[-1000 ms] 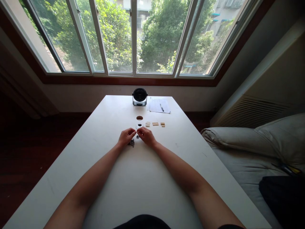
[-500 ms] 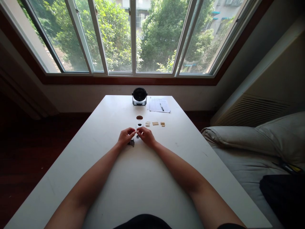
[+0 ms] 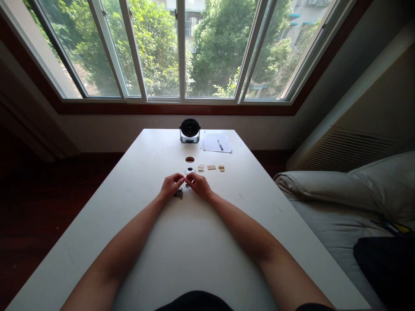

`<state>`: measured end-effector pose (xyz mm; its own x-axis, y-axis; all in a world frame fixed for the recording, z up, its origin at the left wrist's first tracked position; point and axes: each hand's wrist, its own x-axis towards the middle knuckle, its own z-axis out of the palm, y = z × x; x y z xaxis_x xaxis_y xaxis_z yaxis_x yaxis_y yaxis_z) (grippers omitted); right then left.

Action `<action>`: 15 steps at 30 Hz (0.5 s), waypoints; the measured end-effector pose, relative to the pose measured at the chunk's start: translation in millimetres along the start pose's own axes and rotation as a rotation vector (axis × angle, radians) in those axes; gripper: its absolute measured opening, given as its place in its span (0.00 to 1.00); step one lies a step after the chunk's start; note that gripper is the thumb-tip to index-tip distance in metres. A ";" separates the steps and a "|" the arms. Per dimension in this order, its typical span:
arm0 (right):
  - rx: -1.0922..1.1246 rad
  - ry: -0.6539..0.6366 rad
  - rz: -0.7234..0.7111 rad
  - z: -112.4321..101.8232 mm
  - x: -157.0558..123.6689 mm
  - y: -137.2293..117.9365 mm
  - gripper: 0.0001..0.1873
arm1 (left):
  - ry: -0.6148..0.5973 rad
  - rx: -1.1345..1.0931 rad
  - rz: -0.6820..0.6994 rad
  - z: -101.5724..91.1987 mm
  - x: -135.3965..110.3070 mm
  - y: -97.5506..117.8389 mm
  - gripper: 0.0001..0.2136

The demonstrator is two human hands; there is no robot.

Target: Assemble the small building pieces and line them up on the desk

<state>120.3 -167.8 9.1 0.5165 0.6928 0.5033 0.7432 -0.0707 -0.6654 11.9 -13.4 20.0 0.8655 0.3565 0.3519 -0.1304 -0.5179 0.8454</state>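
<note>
My left hand (image 3: 170,186) and my right hand (image 3: 199,185) rest on the white table (image 3: 136,172), fingertips pinched together around a tiny piece I cannot make out. A small grey part (image 3: 179,195) lies under my left hand. Just beyond the fingers sits a small white ring-shaped piece (image 3: 189,170). To its right lie three small tan studded plates (image 3: 211,167).
A round hole (image 3: 189,159) is cut in the tabletop. At the far edge stand a small black fan (image 3: 189,130) and a sheet of paper (image 3: 214,142) with a pen (image 3: 220,145). A cushioned seat (image 3: 343,190) lies right of the table; a large window is ahead.
</note>
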 end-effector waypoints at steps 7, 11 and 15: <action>-0.015 0.027 -0.018 -1.8 -0.6 -2.8 0.07 | -0.018 -0.006 -0.008 0.3 0.1 1.4 0.15; -0.043 0.034 -0.024 -2.8 -0.3 -0.7 0.07 | -0.012 -0.024 -0.021 0.2 -0.5 3.4 0.15; -0.056 0.035 -0.035 -2.1 0.2 0.8 0.08 | -0.011 -0.035 -0.017 0.4 -0.5 4.3 0.14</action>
<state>121.9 -169.2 9.8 0.5037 0.6701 0.5452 0.7833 -0.0879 -0.6154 11.1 -16.2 23.3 0.8732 0.3561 0.3326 -0.1318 -0.4845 0.8648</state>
